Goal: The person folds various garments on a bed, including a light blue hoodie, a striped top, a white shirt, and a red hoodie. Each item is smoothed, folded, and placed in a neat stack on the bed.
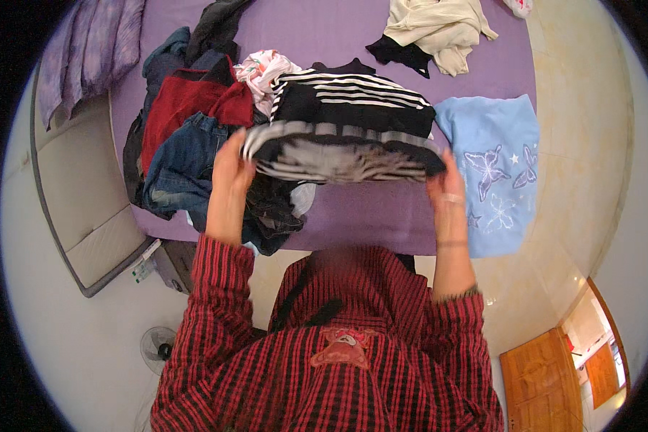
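Observation:
A black-and-white striped garment [345, 156], blurred by motion, is stretched between my two hands above the near part of the bed. My left hand [231, 170] grips its left end, and my right hand [447, 181] holds the right end. Just beyond it lies another black garment with white stripes [356, 92]. Beside my left hand are blue jeans [186, 156] and a dark red garment [189, 102]. A light blue cloth with butterfly designs [491, 173] lies to the right of my right hand, partly over the bed's edge.
A purple sheet [378, 216] covers the bed. Cream clothing [437, 27] and a small black garment [402, 54] lie at the far right. A pink-and-white patterned cloth [264, 75] touches the left pile. An electric fan [159, 350] stands at the lower left, a wooden door [542, 383] at the lower right.

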Tool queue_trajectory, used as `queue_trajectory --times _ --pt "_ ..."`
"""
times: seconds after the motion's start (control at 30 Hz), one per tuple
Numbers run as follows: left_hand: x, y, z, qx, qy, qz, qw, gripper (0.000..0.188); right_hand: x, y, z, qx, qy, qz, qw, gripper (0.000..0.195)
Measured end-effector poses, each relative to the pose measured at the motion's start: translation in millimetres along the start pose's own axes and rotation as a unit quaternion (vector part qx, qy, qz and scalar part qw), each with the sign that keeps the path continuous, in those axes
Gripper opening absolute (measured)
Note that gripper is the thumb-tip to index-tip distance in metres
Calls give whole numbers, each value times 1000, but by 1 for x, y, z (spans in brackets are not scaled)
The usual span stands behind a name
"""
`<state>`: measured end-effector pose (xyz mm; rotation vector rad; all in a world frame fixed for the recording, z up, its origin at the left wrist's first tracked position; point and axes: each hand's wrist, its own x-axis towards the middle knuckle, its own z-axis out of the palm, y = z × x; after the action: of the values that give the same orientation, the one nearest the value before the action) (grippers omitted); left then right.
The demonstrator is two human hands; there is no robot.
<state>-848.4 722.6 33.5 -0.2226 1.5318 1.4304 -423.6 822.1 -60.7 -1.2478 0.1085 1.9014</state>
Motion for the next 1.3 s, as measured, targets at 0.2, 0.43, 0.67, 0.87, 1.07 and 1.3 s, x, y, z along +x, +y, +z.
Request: queue_trajectory --times 0.2,0.43,0.67,0.87,1.07,1.3 --pt "63 -26 89 518 -20 490 701 71 64 6 62 -473 -32 -209 855 83" --pt "-25 -55 92 790 -295 409 348 101 -23 42 70 -805 -257 -379 378 97" --pt "47 -13 46 858 -168 392 286 87 62 34 27 -821 -167 -439 325 73" --pt "42 2 76 813 -205 466 283 51 14 17 62 -790 -189 -422 403 43" --pt "-41 85 159 781 -422 383 254 41 -130 -45 79 -798 -247 -198 513 39" --pt "-107 38 285 717 -544 287 327 44 -220 -156 -12 -520 -260 -8 814 49"
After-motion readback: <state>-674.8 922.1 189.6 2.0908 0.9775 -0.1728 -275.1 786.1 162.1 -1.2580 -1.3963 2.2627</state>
